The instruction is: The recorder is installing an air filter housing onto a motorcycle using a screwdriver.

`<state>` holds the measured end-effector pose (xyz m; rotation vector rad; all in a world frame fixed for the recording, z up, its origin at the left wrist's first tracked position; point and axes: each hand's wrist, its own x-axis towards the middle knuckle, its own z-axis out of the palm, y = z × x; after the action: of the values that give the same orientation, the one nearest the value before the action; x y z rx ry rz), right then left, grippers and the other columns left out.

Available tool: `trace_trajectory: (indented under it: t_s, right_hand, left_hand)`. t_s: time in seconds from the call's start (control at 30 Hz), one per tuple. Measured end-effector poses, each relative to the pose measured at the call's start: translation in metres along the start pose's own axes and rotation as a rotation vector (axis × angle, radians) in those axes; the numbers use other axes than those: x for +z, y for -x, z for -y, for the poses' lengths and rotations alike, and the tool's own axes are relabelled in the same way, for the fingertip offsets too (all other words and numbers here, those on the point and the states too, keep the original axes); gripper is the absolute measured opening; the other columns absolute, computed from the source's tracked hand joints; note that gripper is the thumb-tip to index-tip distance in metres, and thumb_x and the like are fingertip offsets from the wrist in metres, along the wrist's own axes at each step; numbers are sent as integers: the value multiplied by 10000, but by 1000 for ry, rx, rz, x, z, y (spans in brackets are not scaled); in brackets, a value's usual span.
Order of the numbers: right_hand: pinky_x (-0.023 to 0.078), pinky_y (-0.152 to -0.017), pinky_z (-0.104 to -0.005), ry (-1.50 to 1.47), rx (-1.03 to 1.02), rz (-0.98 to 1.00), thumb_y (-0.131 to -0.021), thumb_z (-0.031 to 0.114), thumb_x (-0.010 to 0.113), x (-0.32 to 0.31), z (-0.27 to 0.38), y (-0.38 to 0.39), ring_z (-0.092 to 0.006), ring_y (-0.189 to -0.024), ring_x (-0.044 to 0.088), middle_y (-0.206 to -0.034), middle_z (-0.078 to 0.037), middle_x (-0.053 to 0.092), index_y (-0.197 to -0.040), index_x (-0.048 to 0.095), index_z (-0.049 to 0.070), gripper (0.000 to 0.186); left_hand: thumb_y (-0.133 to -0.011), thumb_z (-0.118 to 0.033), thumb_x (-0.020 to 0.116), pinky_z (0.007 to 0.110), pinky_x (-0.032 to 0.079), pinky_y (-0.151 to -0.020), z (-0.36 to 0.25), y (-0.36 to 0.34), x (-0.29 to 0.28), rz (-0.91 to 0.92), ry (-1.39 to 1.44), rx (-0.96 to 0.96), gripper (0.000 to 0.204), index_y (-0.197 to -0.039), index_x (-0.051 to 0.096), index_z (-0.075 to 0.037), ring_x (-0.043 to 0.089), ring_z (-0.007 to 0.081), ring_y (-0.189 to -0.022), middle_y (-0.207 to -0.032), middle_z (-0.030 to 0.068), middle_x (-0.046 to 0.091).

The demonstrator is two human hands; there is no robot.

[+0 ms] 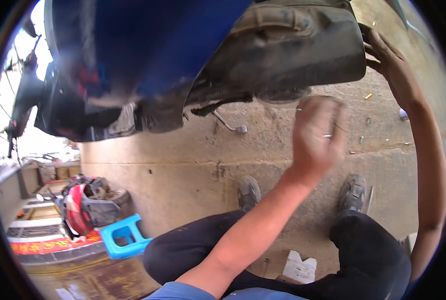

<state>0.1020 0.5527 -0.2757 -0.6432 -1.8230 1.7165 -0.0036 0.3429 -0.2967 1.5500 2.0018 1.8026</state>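
The blue body (148, 50) of a scooter or motorcycle fills the top of the view, with a dusty, dark plastic mudguard-like part (293, 55) reaching out to the right. My left hand (319, 131) is below that part, blurred by motion. Its fingers are curled in, and small shiny metal bits show at them; what they hold is not clear. Up at the right end of the dark part is my right hand (390, 62), its fingers bent around the edge and partly hidden behind it. A metal stand lever (226, 121) sticks out beneath the body.
Small litter, including an orange stub (368, 96), lies on the dusty concrete floor (198, 165). A blue plastic stool (125, 236) is at lower left beside a red and black motorbike (83, 210). White cardboard (299, 267) lies between my legs, near my shoes (353, 192).
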Motion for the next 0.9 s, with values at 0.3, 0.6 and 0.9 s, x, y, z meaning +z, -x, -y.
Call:
trace_trajectory:
  t_s: [0.3,0.6,0.9]
  right_hand:
    - [411,-1167,-585,-51,477,91,-1086,625,378,14,26,2,-349,-1437,487,-1617,-172,417,-1652,281,143,750]
    - [451,-1153,-611,-225,243,-53,-1076,659,333,44,0,10,-357,-1437,495,-1632,-187,388,-1658,233,121,798]
    - [448,-1160,-615,-297,121,308,-1081,647,335,17,-25,-20,-347,-1462,468,-1643,-188,367,-1659,213,104,802]
  left_hand:
    - [-1063,-222,608,310,518,-745,49,32,-114,-323,522,-859,249,-1133,687,5,662,143,-832,-944,83,735]
    - [-1055,-275,664,348,564,-817,75,-18,-113,-343,608,-714,366,-1231,610,42,713,225,-940,-1054,130,730]
    - [-1052,-301,669,338,569,-788,104,-31,-91,-382,597,-515,338,-1152,659,22,714,203,-925,-1061,82,734]
